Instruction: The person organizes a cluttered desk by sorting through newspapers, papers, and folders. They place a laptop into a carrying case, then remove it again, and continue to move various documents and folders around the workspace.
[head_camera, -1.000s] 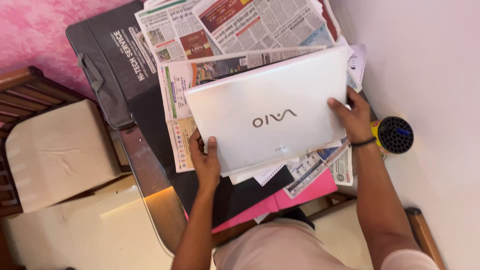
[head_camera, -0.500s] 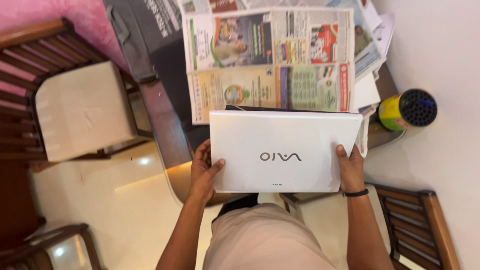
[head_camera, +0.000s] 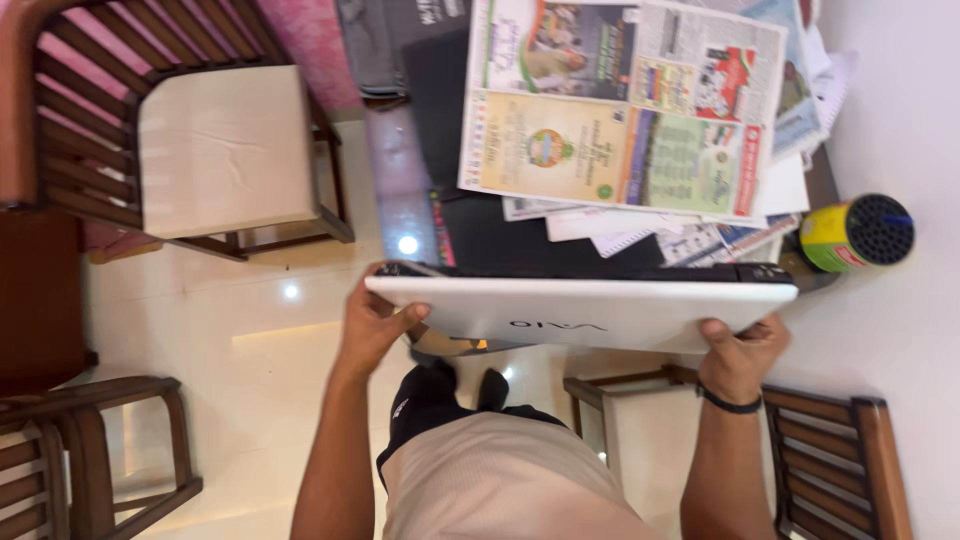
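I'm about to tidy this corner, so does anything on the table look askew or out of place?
Yes. The newspapers lie in a loose, crooked pile, with sheets and papers fanning out past its lower and right edges. The left hand and right hand hold the closed white laptop level, clear of the pile; it shows no visible damage.

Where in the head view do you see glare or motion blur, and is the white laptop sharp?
In the head view, bright glare spots sit on the glossy floor and on the glass table edge. The white laptop, held by the left hand and right hand, is slightly soft. The newspaper print is smeared, and the grey bag at the top is blurred too.
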